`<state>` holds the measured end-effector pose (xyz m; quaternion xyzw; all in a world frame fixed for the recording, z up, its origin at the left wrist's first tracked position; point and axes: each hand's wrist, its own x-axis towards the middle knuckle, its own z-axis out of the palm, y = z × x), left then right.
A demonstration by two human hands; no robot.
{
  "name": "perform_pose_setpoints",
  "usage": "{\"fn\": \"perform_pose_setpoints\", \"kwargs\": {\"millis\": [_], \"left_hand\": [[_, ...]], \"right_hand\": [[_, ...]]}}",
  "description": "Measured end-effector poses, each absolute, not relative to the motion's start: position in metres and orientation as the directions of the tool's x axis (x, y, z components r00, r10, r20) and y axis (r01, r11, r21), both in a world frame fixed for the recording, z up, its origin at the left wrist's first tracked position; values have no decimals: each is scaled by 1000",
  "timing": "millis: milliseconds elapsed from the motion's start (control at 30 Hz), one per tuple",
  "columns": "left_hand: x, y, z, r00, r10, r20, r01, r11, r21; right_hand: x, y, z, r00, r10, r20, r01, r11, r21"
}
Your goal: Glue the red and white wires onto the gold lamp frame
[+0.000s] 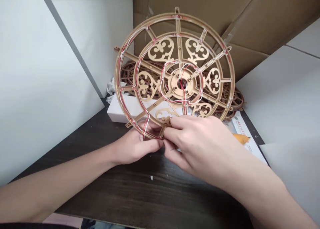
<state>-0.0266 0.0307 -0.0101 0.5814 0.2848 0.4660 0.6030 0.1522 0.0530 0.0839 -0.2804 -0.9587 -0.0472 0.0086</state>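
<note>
A round, gold-coloured openwork frame with spokes and scroll ornaments stands tilted up before me. Red and white wires run along its rings and loop around the hub. My left hand grips the lower rim, with the thumb in front and the fingers behind it. Just right of that thumb, my right hand is closed in a pinch at the bottom of the rim. A red wire leads towards these fingertips, but what lies between them is hidden. Loose strands of wire cross the lower left rings.
Behind the frame lie more brown openwork frames and a white box. A yellow-orange pointed object rests on printed paper at right. Cardboard and white panels enclose the dark table, where small white scraps lie.
</note>
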Motion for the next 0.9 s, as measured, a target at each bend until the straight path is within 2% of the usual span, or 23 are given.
{"fn": "perform_pose_setpoints", "kwargs": {"millis": [133, 300, 467, 667, 767, 900], "left_hand": [[-25, 29, -12, 360, 915, 182, -316, -64, 947], [-26, 28, -13, 403, 903, 147, -446, 54, 893], [-29, 29, -13, 369, 907, 202, -415, -34, 909], [-31, 31, -20, 361, 901, 240, -391, -87, 916], [-30, 33, -21, 365, 895, 254, -410, -90, 908], [-29, 34, -20, 384, 894, 231, -410, -59, 910]], "right_hand": [[152, 54, 83, -837, 542, 71, 547, 834, 79], [151, 51, 85, -835, 543, 90, 548, 836, 40], [150, 47, 85, -834, 540, 118, 549, 833, 66], [146, 47, 85, -799, 595, 81, 600, 797, 67], [150, 51, 87, -783, 619, 64, 621, 784, 19], [161, 57, 93, -824, 566, 13, 561, 819, -122]]}}
